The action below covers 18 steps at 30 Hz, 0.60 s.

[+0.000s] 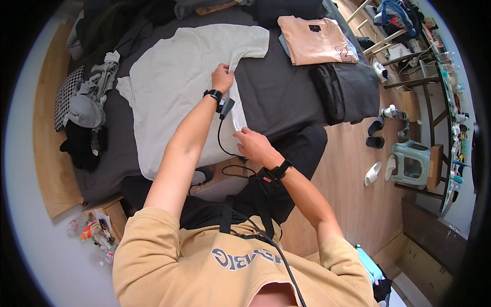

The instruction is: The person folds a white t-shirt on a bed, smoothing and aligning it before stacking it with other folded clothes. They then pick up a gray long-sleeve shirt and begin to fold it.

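A white T-shirt (176,87) lies spread on the dark grey bed sheet (276,97), one sleeve pointing to the far right. My left hand (222,78) pinches its right side near that sleeve, where a strip of cloth is turned along the edge. Closer to me, my right hand (254,145) grips the same side near the lower corner, fingers closed on the fabric. Both wrists wear black bands, and a cable hangs from the device on the left one. The fingertips of the left hand are partly hidden.
Folded at the far right of the bed are a peach T-shirt (312,43) and black garments (345,92). Rumpled clothes (92,107) lie along the left side. On the floor to the right stand a pale plastic stool (410,162), slippers (373,174) and a long shelf table (450,123).
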### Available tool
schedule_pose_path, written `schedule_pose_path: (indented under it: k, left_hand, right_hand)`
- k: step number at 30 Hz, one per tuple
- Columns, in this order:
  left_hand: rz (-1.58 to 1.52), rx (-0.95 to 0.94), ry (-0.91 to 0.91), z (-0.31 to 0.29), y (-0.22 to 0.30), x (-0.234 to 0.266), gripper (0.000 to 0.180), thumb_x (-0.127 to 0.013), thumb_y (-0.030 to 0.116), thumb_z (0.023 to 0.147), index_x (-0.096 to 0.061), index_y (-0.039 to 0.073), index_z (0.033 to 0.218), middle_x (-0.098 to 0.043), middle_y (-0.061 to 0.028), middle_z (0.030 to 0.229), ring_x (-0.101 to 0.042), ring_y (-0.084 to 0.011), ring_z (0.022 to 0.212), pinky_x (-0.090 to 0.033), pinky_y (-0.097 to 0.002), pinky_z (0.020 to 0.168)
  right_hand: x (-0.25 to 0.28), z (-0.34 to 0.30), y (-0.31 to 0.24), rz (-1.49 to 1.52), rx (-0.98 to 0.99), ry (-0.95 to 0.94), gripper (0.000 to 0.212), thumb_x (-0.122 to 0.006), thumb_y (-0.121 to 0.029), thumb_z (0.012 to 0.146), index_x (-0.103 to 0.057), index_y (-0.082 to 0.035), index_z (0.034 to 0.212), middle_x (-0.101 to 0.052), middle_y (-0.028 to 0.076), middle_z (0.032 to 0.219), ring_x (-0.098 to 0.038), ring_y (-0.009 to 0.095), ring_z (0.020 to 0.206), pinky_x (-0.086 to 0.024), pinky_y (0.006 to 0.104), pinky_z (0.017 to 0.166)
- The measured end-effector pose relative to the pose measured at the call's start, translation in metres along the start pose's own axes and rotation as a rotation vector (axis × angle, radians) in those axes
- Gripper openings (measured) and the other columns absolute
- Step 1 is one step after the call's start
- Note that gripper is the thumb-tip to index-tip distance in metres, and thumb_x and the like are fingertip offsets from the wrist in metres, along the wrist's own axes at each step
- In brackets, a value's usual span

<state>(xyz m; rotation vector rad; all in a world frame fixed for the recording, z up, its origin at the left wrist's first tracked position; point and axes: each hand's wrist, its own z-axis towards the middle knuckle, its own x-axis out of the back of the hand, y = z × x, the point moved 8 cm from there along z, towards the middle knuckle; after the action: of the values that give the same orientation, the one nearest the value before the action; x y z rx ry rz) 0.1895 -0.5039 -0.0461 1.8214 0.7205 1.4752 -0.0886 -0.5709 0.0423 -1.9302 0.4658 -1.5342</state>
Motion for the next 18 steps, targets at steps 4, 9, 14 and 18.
schedule_pose_path:
  k: [4,9,14,18]
  left_hand:
    - [-0.180,0.142,-0.041,0.009,-0.044,0.001,0.034,-0.076,0.026,0.095,-0.072,0.000,0.118,-0.078,-0.0150,0.107,-0.076,-0.0277,0.091,-0.061,-0.0399,0.081]
    - [-0.428,0.284,-0.100,-0.001,-0.054,-0.004,0.030,-0.074,0.024,0.101,-0.071,0.000,0.120,-0.075,-0.0068,0.101,-0.072,-0.0166,0.086,-0.061,-0.0335,0.074]
    - [-0.582,0.343,-0.129,-0.007,-0.046,-0.004,0.029,-0.074,0.023,0.100,-0.073,0.000,0.117,-0.075,-0.0063,0.099,-0.071,-0.0171,0.083,-0.060,-0.0341,0.072]
    - [-0.613,0.382,-0.149,-0.009,-0.040,-0.006,0.026,-0.074,0.025,0.100,-0.074,0.002,0.114,-0.074,-0.0042,0.095,-0.070,-0.0154,0.081,-0.059,-0.0322,0.071]
  right_hand:
    - [-0.009,0.000,0.018,0.096,-0.043,-0.021,0.026,-0.069,-0.014,0.091,-0.070,-0.009,0.116,-0.068,0.015,0.108,-0.069,0.038,0.102,-0.058,0.0498,0.087]
    - [-0.017,0.006,0.030,0.246,0.065,-0.130,0.026,-0.070,-0.012,0.089,-0.076,-0.008,0.114,-0.070,0.015,0.106,-0.069,0.036,0.101,-0.057,0.0461,0.088]
    - [0.026,0.063,0.084,0.594,-0.058,0.205,0.021,-0.071,-0.012,0.092,-0.075,-0.002,0.109,-0.075,0.016,0.099,-0.073,0.026,0.087,-0.057,0.0352,0.078]
    - [0.044,0.140,0.134,0.735,-0.291,0.330,0.018,-0.070,-0.015,0.097,-0.075,0.000,0.105,-0.078,0.009,0.085,-0.073,0.016,0.072,-0.058,0.0322,0.067]
